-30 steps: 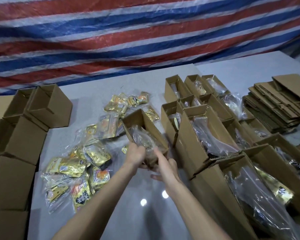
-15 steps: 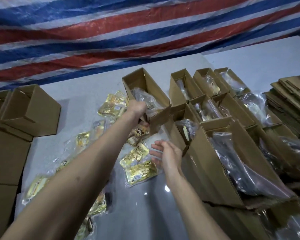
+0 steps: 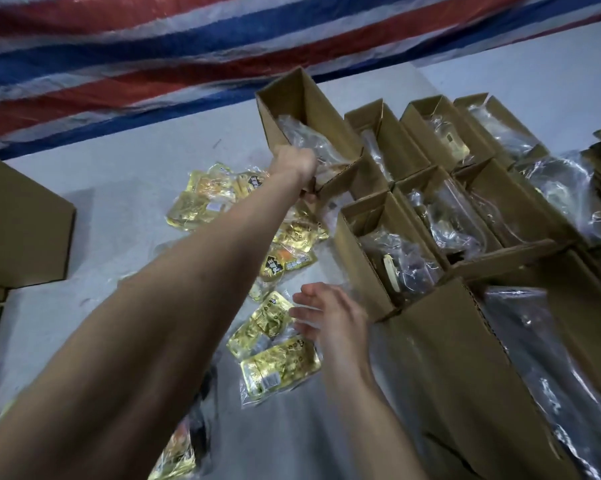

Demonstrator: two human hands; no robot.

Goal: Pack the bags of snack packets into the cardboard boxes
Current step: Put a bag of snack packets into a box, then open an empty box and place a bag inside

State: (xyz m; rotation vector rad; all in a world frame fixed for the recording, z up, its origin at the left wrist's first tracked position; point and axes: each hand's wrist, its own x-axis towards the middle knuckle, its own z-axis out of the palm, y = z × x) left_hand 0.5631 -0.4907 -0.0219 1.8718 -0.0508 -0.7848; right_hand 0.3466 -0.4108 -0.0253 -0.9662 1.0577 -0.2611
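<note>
Legible text: none. Gold foil snack packets in clear plastic bags (image 3: 278, 358) carry black printed characters and a small white label, too blurred to read. Brown cardboard boxes (image 3: 354, 261) unmarked on visible faces.

Right side: packed cardboard boxes (image 3: 413, 188) stand wall to wall.
Centre: snack packets (image 3: 278, 362) litter the table (image 3: 125, 188).
Left edge: closed cartons (image 3: 22, 220).

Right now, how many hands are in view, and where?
2. The left hand grips the far box at the row's end; the right hand hovers open over the loose packets.
</note>
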